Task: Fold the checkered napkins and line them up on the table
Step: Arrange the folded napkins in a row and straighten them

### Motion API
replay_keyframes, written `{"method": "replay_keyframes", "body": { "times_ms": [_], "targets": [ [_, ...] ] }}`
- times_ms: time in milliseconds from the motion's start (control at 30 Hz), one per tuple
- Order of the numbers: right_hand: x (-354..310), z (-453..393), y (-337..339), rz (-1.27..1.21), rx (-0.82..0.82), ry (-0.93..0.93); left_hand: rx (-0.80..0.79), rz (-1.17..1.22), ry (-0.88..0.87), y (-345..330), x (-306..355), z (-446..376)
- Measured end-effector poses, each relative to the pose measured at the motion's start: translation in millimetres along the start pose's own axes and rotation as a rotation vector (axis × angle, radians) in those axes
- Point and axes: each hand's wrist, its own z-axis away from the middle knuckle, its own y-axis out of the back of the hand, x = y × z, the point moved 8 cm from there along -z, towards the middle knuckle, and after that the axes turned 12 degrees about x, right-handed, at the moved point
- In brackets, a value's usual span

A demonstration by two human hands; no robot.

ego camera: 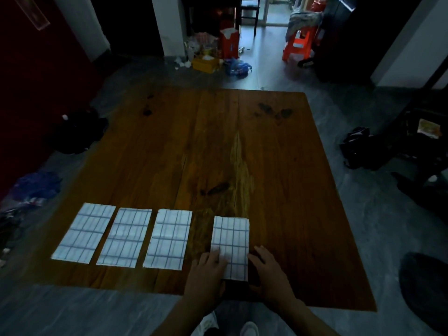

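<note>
Three folded white napkins with blue checks lie side by side near the front of the wooden table (278,166): the left one (83,232), the middle one (124,237) and the right one (168,238). A fourth folded napkin (231,241) lies a little apart to their right. My left hand (206,275) rests flat on its near left corner. My right hand (269,270) lies on the table against its near right edge. Both hands have their fingers spread and grip nothing.
The table's front edge runs just below my hands. Dark bags (358,146) lie on the floor to the right, dark clutter (75,132) to the left. A red plastic stool (299,43) and boxes (206,63) stand far behind the table.
</note>
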Motion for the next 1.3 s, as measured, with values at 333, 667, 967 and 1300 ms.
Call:
{"method": "replay_keyframes", "body": {
  "times_ms": [333, 667, 967, 1300],
  "targets": [
    [-9.0, -3.0, -5.6, -0.026, 0.076, 0.122, 0.02, 0.0, 0.036, -4.8, -2.7, -1.8],
    [-18.3, -12.1, -9.8, -0.01, 0.179, 0.122, 0.079, 0.003, 0.029, -2.4, -13.7, -4.2],
    [-30.5, -22.1, -10.0, -0.008, 0.171, 0.135, 0.059, 0.044, 0.06, -1.4, -29.2, -4.6],
    [-48.4, -36.0, -16.8, -0.006, 0.16, 0.17, 0.095, 0.046, 0.091, 6.1, -44.4, -7.1]
  ]
}}
